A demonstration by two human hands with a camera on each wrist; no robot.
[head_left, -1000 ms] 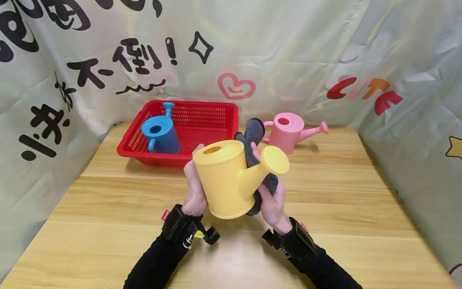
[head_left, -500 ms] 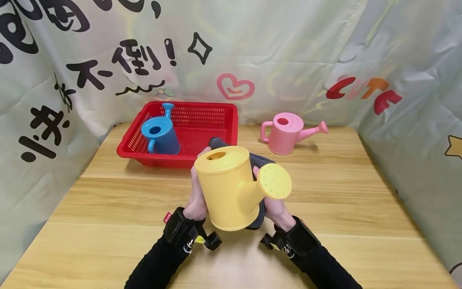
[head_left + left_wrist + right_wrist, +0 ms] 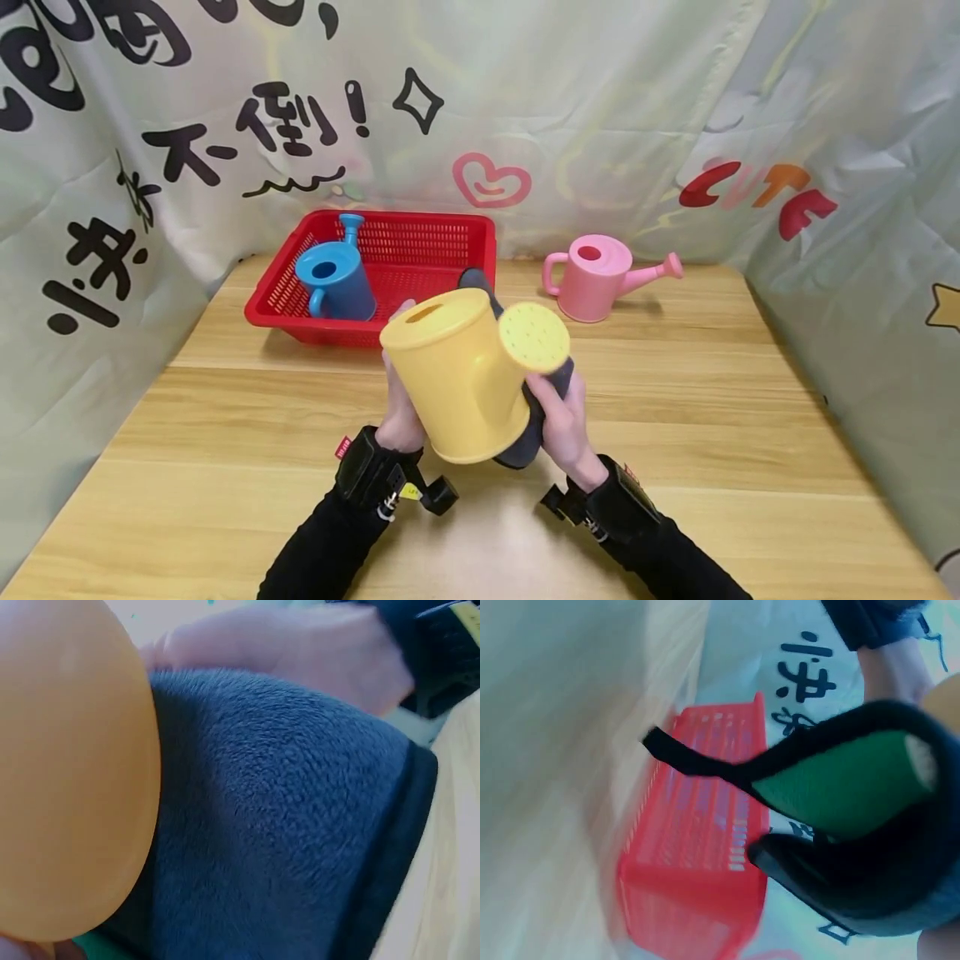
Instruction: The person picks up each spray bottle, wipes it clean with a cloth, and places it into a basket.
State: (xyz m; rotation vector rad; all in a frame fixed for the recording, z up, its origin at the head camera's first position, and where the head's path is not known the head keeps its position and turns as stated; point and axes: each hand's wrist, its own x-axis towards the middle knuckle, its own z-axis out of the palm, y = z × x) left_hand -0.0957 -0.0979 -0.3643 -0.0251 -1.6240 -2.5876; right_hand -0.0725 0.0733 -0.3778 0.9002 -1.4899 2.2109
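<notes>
A yellow watering can (image 3: 446, 383) is held up over the table, tilted, its round sprinkler head turned toward the head camera. My left hand (image 3: 401, 408) grips it on the left side, the fingers mostly hidden behind the can. My right hand (image 3: 566, 425) holds a dark grey cloth (image 3: 525, 446) against the can's right side, just below the sprinkler head. In the left wrist view the fleecy cloth (image 3: 277, 795) with a black edge lies against the can's base (image 3: 67, 772). A green face of the cloth (image 3: 847, 776) shows in the right wrist view.
A red plastic basket (image 3: 420, 225) stands at the back left, with a blue watering can (image 3: 341, 283) in it. To its right a pink watering can (image 3: 588, 287) stands upright on the wooden table (image 3: 712, 417). A printed fabric curtain (image 3: 600, 108) hangs behind.
The yellow watering can has moved slightly left and tips more to the left. My right hand and the cloth have shifted about its right side. The basket and the other cans stay put.
</notes>
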